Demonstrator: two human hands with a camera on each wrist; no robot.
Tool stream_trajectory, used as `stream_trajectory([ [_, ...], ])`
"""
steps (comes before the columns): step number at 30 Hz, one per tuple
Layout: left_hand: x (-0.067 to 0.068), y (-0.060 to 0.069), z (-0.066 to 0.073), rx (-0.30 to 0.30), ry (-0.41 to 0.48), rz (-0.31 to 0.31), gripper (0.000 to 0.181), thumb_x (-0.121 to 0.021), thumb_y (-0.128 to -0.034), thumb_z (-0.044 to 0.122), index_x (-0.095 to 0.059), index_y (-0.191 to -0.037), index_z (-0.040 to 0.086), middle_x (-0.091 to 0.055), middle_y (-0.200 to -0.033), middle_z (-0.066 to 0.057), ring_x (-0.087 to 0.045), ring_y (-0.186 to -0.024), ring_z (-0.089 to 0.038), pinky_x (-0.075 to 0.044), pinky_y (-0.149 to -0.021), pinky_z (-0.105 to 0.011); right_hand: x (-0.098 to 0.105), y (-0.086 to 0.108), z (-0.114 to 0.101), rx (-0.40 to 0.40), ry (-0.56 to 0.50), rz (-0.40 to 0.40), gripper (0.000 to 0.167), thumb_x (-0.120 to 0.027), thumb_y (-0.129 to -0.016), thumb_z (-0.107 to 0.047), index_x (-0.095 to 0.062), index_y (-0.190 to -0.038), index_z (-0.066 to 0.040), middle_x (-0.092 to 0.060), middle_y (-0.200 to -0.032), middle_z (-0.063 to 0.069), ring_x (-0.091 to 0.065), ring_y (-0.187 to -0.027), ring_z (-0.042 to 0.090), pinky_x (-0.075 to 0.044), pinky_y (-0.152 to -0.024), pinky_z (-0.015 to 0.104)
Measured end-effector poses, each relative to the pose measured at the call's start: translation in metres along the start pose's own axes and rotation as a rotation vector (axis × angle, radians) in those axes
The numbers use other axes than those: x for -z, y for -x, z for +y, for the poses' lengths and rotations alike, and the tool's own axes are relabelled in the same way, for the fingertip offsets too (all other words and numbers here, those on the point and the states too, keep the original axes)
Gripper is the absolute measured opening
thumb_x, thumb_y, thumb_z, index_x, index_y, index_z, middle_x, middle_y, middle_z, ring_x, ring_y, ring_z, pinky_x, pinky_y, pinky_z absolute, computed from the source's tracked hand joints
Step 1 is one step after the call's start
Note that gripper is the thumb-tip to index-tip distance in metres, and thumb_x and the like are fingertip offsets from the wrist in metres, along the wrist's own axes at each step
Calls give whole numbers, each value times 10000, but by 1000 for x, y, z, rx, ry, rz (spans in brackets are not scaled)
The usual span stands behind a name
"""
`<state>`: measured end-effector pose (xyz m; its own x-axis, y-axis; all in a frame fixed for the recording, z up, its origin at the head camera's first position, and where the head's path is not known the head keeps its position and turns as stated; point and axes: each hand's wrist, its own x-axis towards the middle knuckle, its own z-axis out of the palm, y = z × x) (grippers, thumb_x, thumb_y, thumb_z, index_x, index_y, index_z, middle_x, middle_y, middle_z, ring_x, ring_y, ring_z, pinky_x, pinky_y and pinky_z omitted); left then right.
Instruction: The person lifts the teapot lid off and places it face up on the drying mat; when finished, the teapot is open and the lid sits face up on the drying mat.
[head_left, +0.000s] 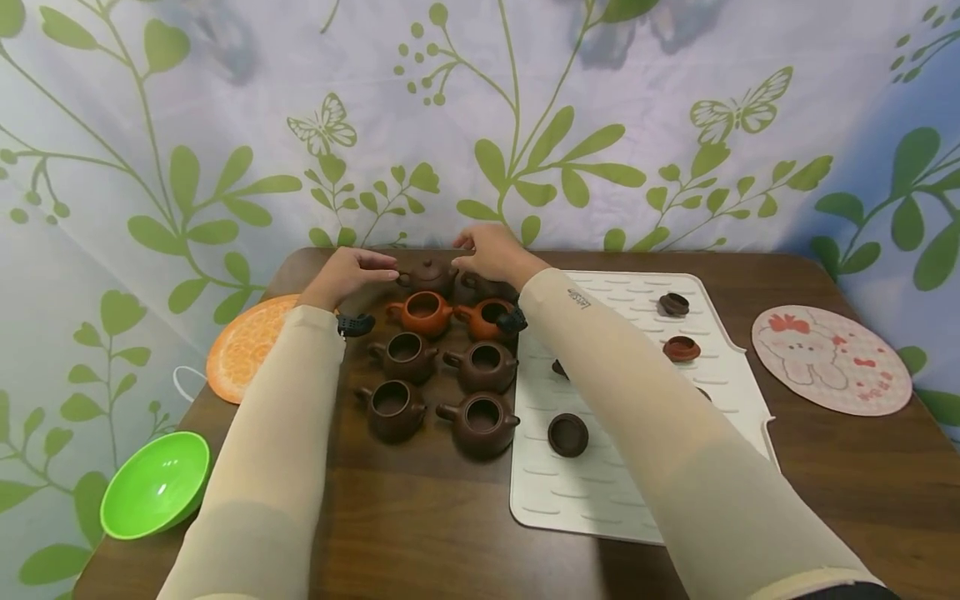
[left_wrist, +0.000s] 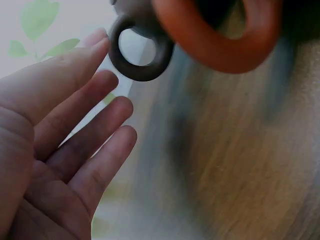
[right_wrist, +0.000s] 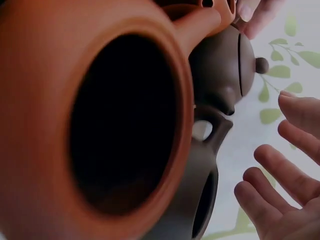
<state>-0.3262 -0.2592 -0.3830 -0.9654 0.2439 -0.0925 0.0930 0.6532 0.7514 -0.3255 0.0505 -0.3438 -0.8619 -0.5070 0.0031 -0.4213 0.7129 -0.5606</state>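
Observation:
At the back of the table, a dark brown teapot with its lid on (head_left: 429, 275) stands between the two hands. Its handle is nearest the left hand (head_left: 341, 277), whose thumb tip is at or very near the handle ring (left_wrist: 141, 74) in the left wrist view; its fingers are extended. The right hand (head_left: 491, 252) hovers over a lidless dark teapot (right_wrist: 182, 200), fingers loosely bent and holding nothing. Two lidless orange teapots (head_left: 423, 332) stand just in front. Nearer still are several lidless dark teapots (head_left: 483, 433) in two columns.
Right of the teapots lies a white ridged mat (head_left: 555, 500) bearing dark lids (head_left: 567, 435) and a reddish lid (head_left: 681, 348); the right forearm covers part of it. A green bowl (head_left: 157, 483) and orange-slice placemat (head_left: 247, 342) are at left, a pink rabbit placemat (head_left: 832, 358) at right.

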Motion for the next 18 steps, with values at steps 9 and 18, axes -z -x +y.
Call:
stream_trajectory([
  [9,-11,-5,4,-14,-28,2,386,-734,-1025,353,-753,-1346,141,-677,-1368,-88,-566,-1316,-299,-424,-1107,-521,-18,-23,-23,30,75,-115,463,-647,-1085,-241,-576,-1517,-90,-541,-1523,121,-489,-1397,302,-418,-1119,432],
  [18,-18,-8,2,-38,-13,34,314,-744,-1025,284,-784,-1286,114,-701,-1322,-100,-618,-1240,-289,-475,-1059,-489,-31,-31,-36,-36,137,-142,463,-584,-1116,-241,-535,-1554,-100,-521,-1550,104,-474,-1416,297,-414,-1127,421],
])
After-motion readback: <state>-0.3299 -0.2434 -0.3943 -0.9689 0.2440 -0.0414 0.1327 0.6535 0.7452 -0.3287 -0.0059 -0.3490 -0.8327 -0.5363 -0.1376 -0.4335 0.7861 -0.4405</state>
